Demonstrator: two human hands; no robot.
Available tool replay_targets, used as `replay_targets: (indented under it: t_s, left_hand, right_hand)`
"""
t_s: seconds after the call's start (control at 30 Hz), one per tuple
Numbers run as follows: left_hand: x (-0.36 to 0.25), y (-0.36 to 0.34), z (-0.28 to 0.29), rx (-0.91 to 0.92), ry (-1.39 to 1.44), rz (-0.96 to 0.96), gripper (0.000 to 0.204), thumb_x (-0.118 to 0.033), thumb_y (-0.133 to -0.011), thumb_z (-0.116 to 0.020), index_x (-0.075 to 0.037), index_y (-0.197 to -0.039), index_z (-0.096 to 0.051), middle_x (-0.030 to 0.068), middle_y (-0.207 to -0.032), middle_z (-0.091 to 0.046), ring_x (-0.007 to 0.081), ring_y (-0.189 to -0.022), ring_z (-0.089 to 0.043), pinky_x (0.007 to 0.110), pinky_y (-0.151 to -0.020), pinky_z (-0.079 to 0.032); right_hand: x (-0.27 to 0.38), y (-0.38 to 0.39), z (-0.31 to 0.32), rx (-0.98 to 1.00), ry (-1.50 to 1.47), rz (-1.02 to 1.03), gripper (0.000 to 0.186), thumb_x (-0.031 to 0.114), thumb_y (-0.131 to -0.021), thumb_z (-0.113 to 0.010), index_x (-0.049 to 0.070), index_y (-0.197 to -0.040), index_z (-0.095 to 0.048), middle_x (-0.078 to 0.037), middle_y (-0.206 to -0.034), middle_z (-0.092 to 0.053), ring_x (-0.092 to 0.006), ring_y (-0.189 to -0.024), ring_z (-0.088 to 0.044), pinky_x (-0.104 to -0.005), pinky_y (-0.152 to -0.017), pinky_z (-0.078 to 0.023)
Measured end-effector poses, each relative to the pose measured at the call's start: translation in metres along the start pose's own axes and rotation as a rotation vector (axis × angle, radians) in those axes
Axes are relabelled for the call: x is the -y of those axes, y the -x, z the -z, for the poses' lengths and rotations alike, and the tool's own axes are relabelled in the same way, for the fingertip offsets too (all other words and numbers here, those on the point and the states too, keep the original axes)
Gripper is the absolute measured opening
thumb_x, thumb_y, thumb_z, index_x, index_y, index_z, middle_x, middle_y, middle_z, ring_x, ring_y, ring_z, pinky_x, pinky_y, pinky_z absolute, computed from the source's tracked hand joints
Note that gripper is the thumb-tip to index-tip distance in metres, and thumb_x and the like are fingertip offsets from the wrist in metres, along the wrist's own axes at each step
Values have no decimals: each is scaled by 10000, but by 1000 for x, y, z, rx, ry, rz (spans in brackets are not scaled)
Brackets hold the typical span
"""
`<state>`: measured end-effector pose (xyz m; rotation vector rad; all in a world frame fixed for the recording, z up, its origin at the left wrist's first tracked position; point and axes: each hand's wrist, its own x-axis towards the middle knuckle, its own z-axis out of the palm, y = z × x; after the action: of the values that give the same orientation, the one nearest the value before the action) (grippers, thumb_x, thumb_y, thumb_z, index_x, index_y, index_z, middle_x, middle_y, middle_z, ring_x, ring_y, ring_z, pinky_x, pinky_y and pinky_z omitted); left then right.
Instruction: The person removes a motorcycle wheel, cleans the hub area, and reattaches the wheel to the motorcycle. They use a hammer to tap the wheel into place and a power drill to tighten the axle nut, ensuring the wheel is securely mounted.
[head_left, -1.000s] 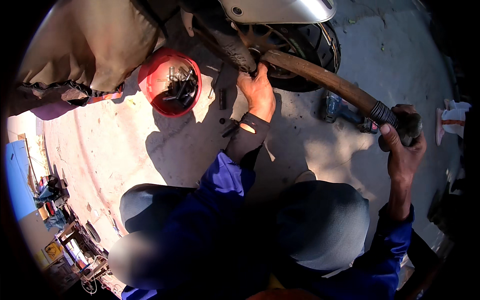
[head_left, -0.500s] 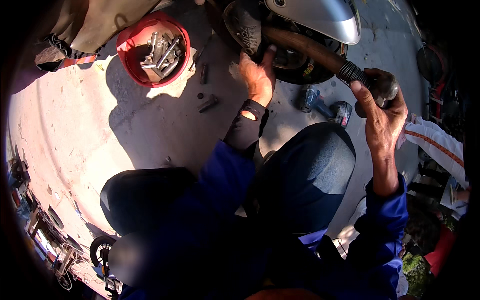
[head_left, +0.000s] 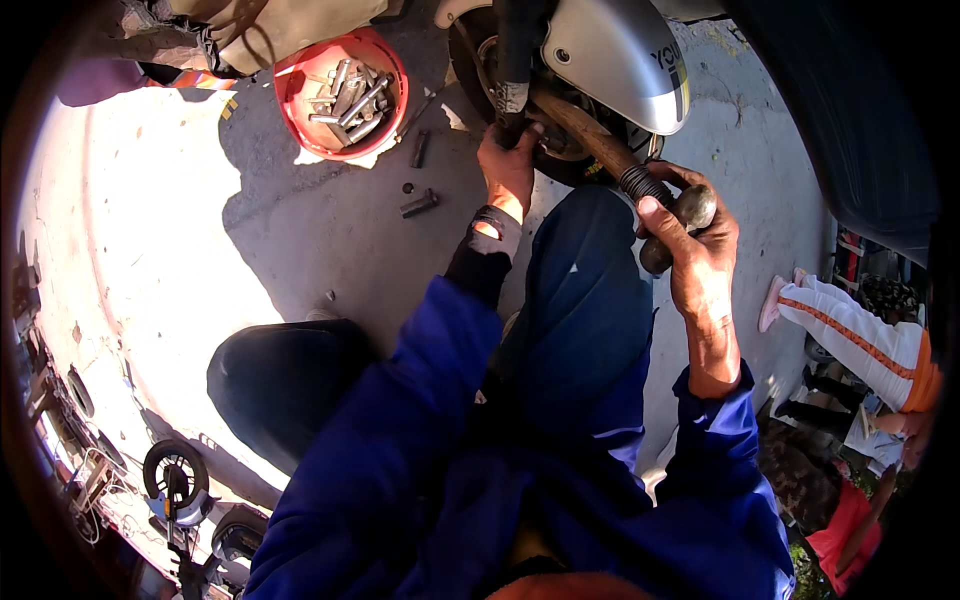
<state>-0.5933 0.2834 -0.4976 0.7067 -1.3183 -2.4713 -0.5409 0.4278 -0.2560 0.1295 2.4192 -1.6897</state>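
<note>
My left hand (head_left: 505,170) is closed around the lower end of a black fork leg (head_left: 512,60) beside a motorcycle wheel (head_left: 470,70) and silver bodywork (head_left: 605,65). My right hand (head_left: 705,255) grips a hammer by its worn metal head (head_left: 693,207), near the wire coils. Its wooden handle (head_left: 585,125) points toward the fork, its far end beside my left hand. A red bowl (head_left: 285,95) of metal sockets and tools (head_left: 350,105) sits left of the wheel. Loose metal pieces (head_left: 420,204) lie on the concrete below it.
My bent knees flank my arms. A beige cover (head_left: 250,30) is at top left, a large dark shape (head_left: 840,120) at top right. A small wheeled vehicle (head_left: 175,470) stands lower left. Other people (head_left: 860,350) (head_left: 840,530) and clutter are at the right.
My right hand and the hammer head have moved leftward, closer to my left hand. My right knee has risen, and the power drill seen earlier is out of sight. The camera view has shifted.
</note>
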Motion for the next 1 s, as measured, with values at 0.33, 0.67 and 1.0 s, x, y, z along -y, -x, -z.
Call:
replay_targets:
  t_s: [0.33, 0.67, 1.0]
  left_hand:
    - [-3, 5, -15, -32, 176, 19, 170, -62, -966, -687, 49, -1093, -665, 76, -920, -711, 140, -774, -673, 273, -684, -531]
    - [4, -4, -26, -110, 284, 41, 138, -33, -939, -666, 41, -1056, -665, 69, -885, -703, 133, -744, -658, 263, -686, -511]
    - [2, -12, -30, -184, 311, -31, 188, -18, -888, -722, 38, -1057, -662, 51, -874, -705, 125, -687, -629, 259, -619, -504]
  right_hand:
    - [-4, 2, -11, -96, -39, -6, 321, 44, -850, -792, 0, -1159, -719, -21, -941, -708, -90, -835, -628, -245, -779, -517]
    - [-5, 4, -13, -116, -34, -5, 321, 26, -848, -781, 8, -1163, -723, -27, -956, -719, -88, -842, -633, -239, -778, -514]
    - [-4, 4, -15, -112, -27, -14, 305, 4, -855, -766, 13, -1157, -728, -16, -912, -714, -72, -777, -626, -220, -728, -508]
